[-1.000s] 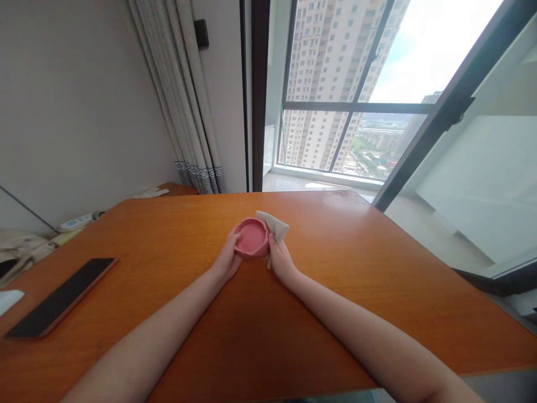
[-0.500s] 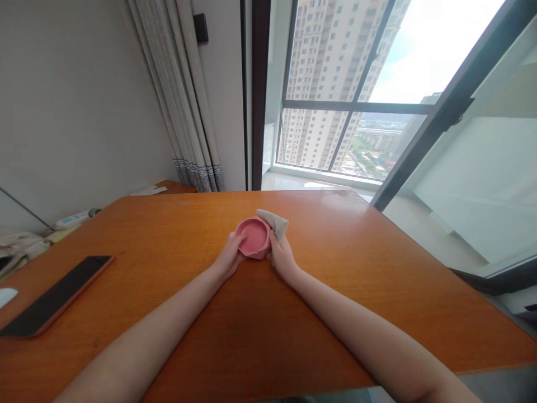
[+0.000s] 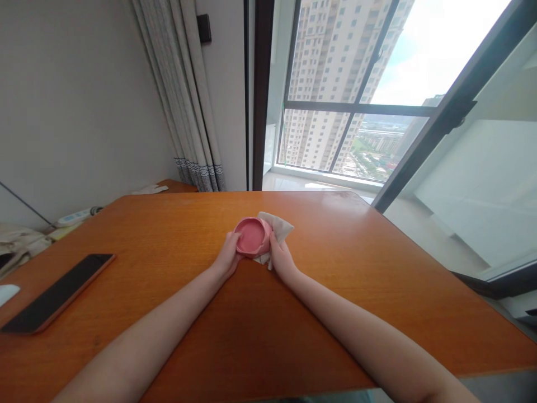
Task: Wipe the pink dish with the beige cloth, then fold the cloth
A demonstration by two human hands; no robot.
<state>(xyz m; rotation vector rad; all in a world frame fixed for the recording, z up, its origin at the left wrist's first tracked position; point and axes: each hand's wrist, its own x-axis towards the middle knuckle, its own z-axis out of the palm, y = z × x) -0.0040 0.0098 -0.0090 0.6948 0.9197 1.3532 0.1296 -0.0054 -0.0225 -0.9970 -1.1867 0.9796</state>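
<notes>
A round pink bowl point(image 3: 251, 235) is held between my hands above the wooden table point(image 3: 180, 224), its hollow side turned toward me and a little to the left. My left hand point(image 3: 227, 254) grips its left rim, the thumb reaching over the edge. On the other side my right hand point(image 3: 283, 258) is closed on a light grey cloth point(image 3: 280, 225), which lies against the bowl's right side. One end of the cloth sticks out past the bowl at the upper right, and another hangs below it. The right fingers are mostly hidden behind bowl and cloth.
A dark flat slab with an orange-brown edge point(image 3: 59, 294) lies on the table at left, near a white object point(image 3: 7, 292) cut off by the frame. A power strip point(image 3: 75, 217) is beyond the left edge. A curtain point(image 3: 180, 95) and a large window point(image 3: 335, 106) stand behind.
The bowl has tilted further to the left, showing more of its right outer side. The cloth has shifted slightly right, and a piece of it now shows beneath the bowl.
</notes>
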